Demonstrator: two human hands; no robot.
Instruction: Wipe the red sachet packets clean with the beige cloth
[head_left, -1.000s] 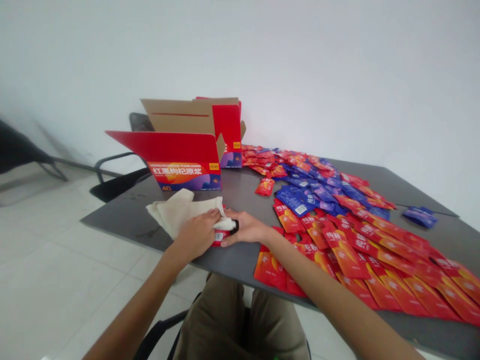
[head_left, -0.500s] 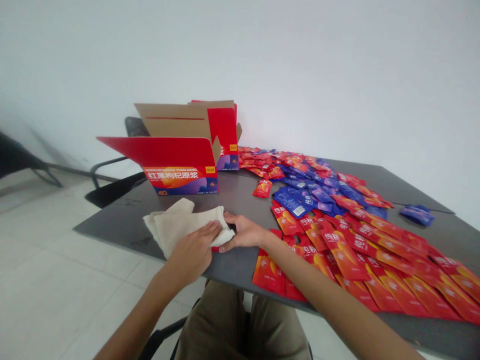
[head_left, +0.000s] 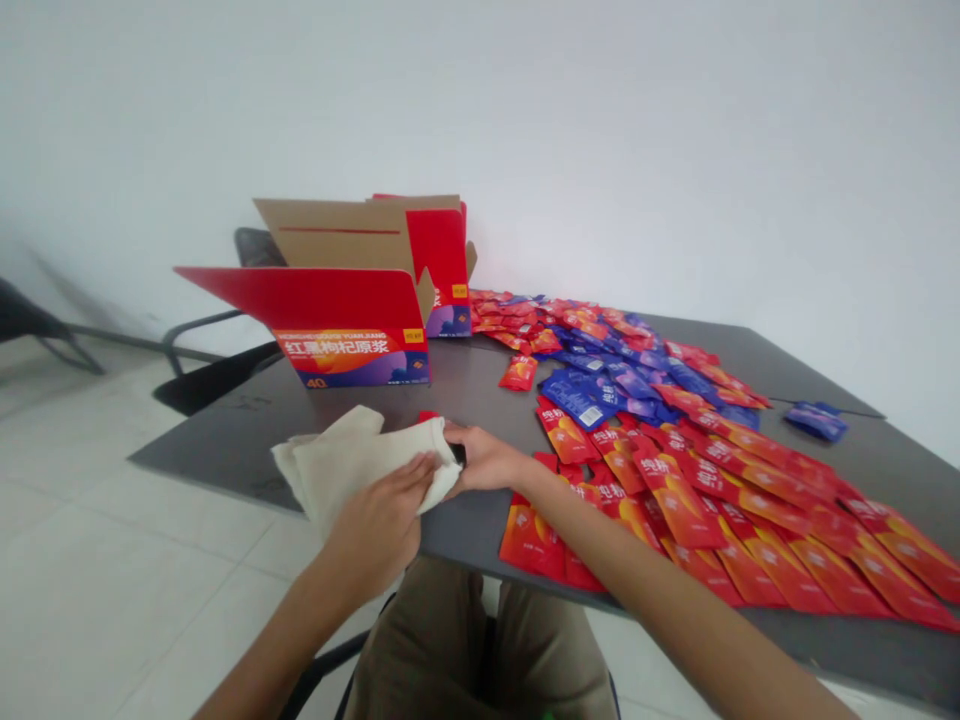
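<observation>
A cream cloth (head_left: pixel 352 460) lies at the near left edge of the dark grey table (head_left: pixel 480 385). My left hand (head_left: pixel 379 525) presses on the cloth's near side, fingers together and flat on it. My right hand (head_left: pixel 484 460) grips the cloth's right end, where a red sachet (head_left: pixel 429 416) peeks out from under the cloth. What else the right fingers pinch is hidden.
An open red cardboard box (head_left: pixel 352 325) stands at the back left, a second box (head_left: pixel 442 260) behind it. Several red sachets (head_left: pixel 712 500) and blue sachets (head_left: pixel 600 385) cover the table's right half. A blue sachet (head_left: pixel 817 420) lies apart far right. Black chairs (head_left: pixel 217 375) stand beyond the table.
My left hand has slid toward me along the cloth, and the cloth now covers more of the red sachet. The view has shifted slightly to the right.
</observation>
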